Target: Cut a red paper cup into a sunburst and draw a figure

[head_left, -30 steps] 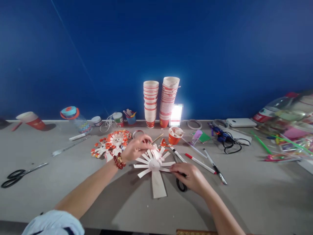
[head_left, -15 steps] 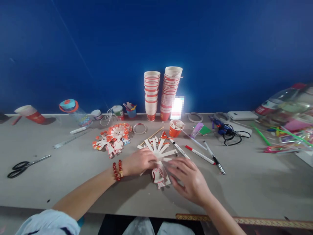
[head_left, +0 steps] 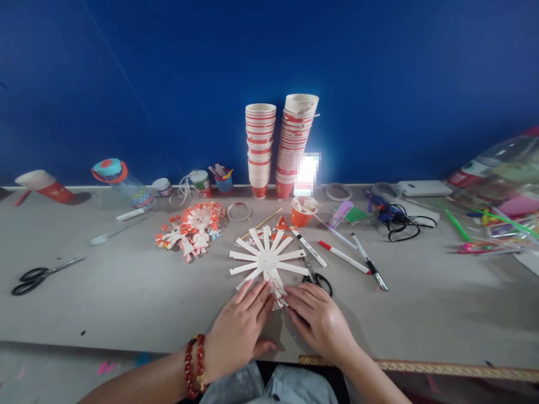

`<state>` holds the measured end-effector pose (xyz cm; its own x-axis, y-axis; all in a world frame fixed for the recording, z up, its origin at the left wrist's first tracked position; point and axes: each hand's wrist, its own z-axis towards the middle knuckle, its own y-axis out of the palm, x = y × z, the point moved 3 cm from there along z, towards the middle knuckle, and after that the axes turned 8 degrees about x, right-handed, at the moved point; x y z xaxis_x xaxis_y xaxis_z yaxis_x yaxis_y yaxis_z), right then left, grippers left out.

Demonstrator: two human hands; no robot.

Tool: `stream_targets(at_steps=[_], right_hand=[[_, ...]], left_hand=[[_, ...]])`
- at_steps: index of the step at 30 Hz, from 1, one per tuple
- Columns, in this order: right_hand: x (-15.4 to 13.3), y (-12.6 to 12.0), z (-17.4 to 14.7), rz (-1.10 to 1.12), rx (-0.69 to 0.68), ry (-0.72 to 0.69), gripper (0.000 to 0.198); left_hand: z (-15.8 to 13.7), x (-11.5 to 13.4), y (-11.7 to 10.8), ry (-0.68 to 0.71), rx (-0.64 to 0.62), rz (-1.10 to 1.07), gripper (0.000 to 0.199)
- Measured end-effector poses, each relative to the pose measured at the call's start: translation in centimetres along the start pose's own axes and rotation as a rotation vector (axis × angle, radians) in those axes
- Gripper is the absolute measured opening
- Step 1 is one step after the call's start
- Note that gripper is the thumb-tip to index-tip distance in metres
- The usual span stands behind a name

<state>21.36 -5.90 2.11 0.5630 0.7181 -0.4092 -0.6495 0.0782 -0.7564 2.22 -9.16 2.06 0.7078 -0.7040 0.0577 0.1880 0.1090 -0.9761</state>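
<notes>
Left fingers: slightly spread, touching my paper figure; can't tell grip.
Right fingers: nearly straight, at its opposite edge; ditto.
White paper wheel: partly under figure.

Rayed cutout looks like matt white paper; stacked cups, smooth paper; tabletop appears smooth and matt; scissors at far left show shiny metal blades, plastic-looking handles; bead bracelet is glossy; thin stick looks wooden.

Room left, clutter ahead
The counter has room between the left hand and the leftmost scissors; past the right hand, 3 pens block the way.
</notes>
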Motion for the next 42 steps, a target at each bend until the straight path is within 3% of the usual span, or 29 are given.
stream_targets(at_steps=[13, 19, 22, 30, 42], right_hand=[[0.4, 0.2, 0.0, 0.026, -0.001, 0.011, 0.016], [0.8, 0.4, -0.3, 0.043, 0.028, 0.01, 0.015], [1.0, 0.5, -0.4, 0.048, 0.022, 0.025, 0.013], [0.9, 0.4, -0.3, 0.068, 0.018, 0.028, 0.013], [1.0, 0.4, -0.4, 0.073, 0.025, 0.025, 0.015]], left_hand=[[0.7, -0.2, 0.6, 0.048, 0.035, -0.004, 0.071], [1.5, -0.2, 0.6, -0.012, 0.125, -0.006, 0.034], [1.7, -0.2, 0.1, -0.04, 0.197, -0.001, 0.026], [1.6, -0.3, 0.0, -0.024, 0.267, -0.01, 0.017], [1.7, -0.2, 0.2, -0.06, 0.266, -0.04, 0.014]])
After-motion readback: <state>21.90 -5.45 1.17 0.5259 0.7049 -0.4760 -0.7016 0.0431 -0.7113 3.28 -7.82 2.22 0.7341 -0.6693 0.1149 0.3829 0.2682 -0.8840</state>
